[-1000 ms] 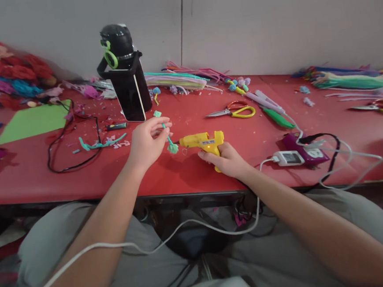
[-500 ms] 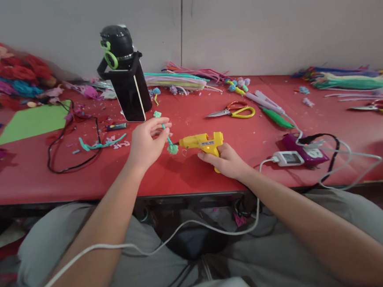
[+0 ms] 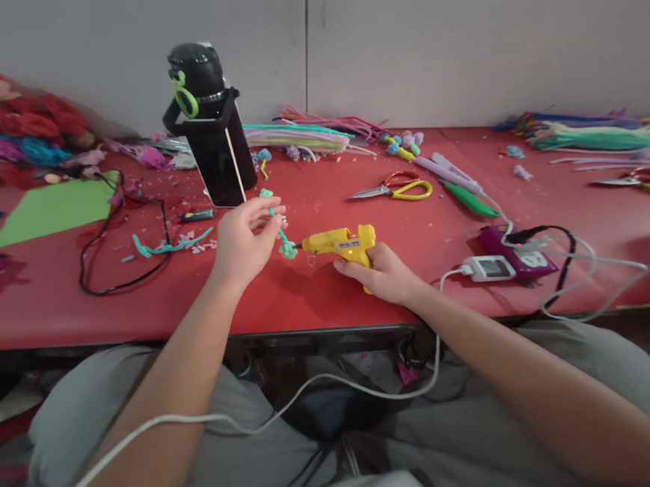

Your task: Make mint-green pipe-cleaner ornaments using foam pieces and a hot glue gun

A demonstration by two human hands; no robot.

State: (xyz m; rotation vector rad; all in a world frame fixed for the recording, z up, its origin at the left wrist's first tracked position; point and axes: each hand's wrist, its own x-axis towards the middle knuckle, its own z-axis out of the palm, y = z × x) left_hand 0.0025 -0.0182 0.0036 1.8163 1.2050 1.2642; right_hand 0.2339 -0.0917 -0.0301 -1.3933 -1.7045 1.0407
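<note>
My left hand (image 3: 247, 236) is closed, pinching a green pipe cleaner piece (image 3: 288, 248) between thumb and fingers. Its fluffy lower end hangs below the fingertips, and another tuft shows above them. A yellow hot glue gun (image 3: 341, 244) is gripped in my right hand (image 3: 382, 273), with a small orange light on its side. The gun's nozzle points left and meets or nearly meets the fluffy end; exact contact I cannot tell. Both hands are above the front part of the red table (image 3: 307, 305).
Behind my left hand stands a black bottle (image 3: 220, 162). Scissors (image 3: 393, 189) lie beyond the gun. Bundles of pipe cleaners (image 3: 299, 137) line the wall. On the right sits a purple power strip (image 3: 514, 255) with cables. A white cable (image 3: 313, 379) crosses my lap. Green paper (image 3: 57, 208) lies left.
My left hand and the green piece have shifted slightly left. The glue gun has also moved a little left, its nozzle still close to the fluffy end.
</note>
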